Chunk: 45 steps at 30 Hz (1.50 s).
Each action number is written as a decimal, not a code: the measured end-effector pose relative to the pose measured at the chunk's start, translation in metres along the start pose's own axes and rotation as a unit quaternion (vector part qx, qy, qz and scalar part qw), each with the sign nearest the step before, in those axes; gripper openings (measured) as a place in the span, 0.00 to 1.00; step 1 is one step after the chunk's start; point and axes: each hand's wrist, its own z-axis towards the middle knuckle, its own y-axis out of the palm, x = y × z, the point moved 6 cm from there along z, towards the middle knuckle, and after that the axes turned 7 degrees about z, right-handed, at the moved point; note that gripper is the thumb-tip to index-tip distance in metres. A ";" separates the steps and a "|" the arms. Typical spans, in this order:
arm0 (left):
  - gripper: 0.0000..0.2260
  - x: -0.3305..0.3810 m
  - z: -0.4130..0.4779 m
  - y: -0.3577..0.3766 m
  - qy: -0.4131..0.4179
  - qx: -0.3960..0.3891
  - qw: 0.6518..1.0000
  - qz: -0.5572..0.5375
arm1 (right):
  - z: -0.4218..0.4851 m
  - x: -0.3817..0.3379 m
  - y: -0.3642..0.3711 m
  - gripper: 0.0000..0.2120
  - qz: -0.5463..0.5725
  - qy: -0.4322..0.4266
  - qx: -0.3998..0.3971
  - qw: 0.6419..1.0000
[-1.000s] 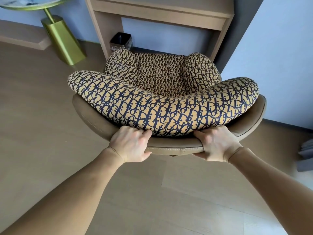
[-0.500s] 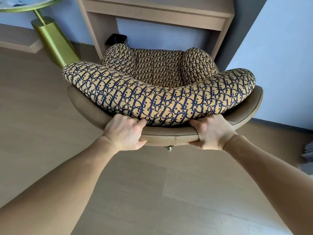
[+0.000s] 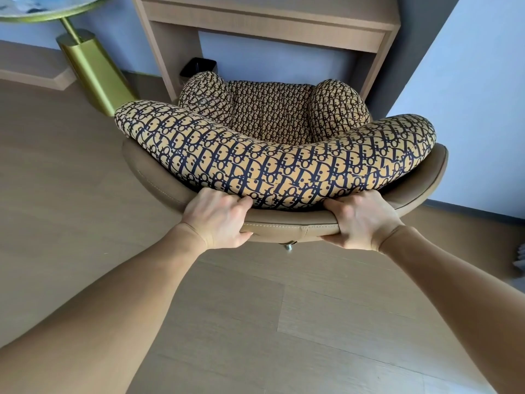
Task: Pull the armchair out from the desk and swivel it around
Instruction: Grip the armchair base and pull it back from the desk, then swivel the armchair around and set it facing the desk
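The armchair has a tan leather shell and cushions in a navy-and-tan letter print. It faces the wooden desk, and I see it from behind its backrest, its front just at the desk opening. My left hand grips the top rim of the backrest left of centre, fingers tucked under the cushion. My right hand holds the same rim right of centre, thumb under the shell. A metal part of the chair's base shows below the rim; the rest of the base is hidden.
A round side table with a gold pedestal stands left of the desk. A black bin sits under the desk at its left leg. A pale wall runs close along the chair's right side. Wood floor spreads between me and the chair.
The chair has kept nearly the same place by the desk while both hands hold the backrest rim. My view has shifted slightly and the hands sit a little higher in the frame.
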 end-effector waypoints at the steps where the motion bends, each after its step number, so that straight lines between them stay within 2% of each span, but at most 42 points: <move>1: 0.23 0.000 0.000 0.000 0.002 0.000 1.000 -0.001 | 0.000 -0.001 -0.001 0.28 0.002 0.003 -0.001 1.000; 8: 0.24 0.004 -0.001 -0.001 0.006 -0.003 1.000 -0.011 | -0.003 -0.001 -0.003 0.28 -0.026 0.021 -0.022 0.999; 13: 0.25 0.004 0.000 0.002 0.013 -0.009 1.000 -0.015 | -0.002 0.001 0.001 0.35 -0.058 0.025 -0.038 0.997; 19: 0.24 0.006 -0.001 -0.002 0.040 0.010 0.998 -0.051 | -0.005 -0.002 -0.002 0.29 -0.040 0.056 -0.026 0.997; 22: 0.25 0.007 0.002 -0.006 0.052 -0.006 0.993 -0.107 | -0.006 0.000 -0.007 0.23 -0.033 0.078 -0.008 0.996; 25: 0.24 0.004 0.005 -0.013 0.098 -0.060 0.968 -0.223 | -0.005 -0.002 -0.015 0.24 -0.005 0.089 -0.008 0.996; 26: 0.24 -0.001 0.004 -0.014 0.129 -0.095 0.952 -0.262 | -0.005 -0.001 -0.018 0.25 0.006 0.114 -0.027 0.993; 28: 0.28 -0.026 -0.003 -0.009 0.183 -0.170 0.921 -0.301 | -0.005 0.003 -0.020 0.30 0.006 0.184 -0.114 0.976; 30: 0.30 -0.077 -0.011 0.004 0.179 -0.208 0.916 -0.292 | -0.001 0.001 -0.027 0.29 -0.016 0.246 -0.189 0.950; 32: 0.30 -0.134 -0.021 0.023 0.140 -0.222 0.925 -0.274 | 0.012 -0.018 -0.035 0.25 -0.018 0.276 -0.236 0.931; 35: 0.33 -0.174 -0.037 0.036 0.141 -0.231 0.928 -0.256 | 0.048 -0.087 -0.042 0.23 0.051 0.257 -0.268 0.927; 39: 0.30 -0.181 -0.033 0.031 0.133 -0.228 0.900 -0.347 | 0.123 -0.196 -0.060 0.28 0.169 0.221 -0.197 0.940; 41: 0.28 -0.200 -0.024 0.029 0.135 -0.220 0.889 -0.378 | 0.165 -0.235 -0.071 0.30 0.232 0.239 -0.168 0.928; 45: 0.21 -0.261 -0.001 0.036 0.137 -0.210 0.881 -0.401 | 0.244 -0.272 -0.095 0.24 0.265 0.271 -0.133 0.916</move>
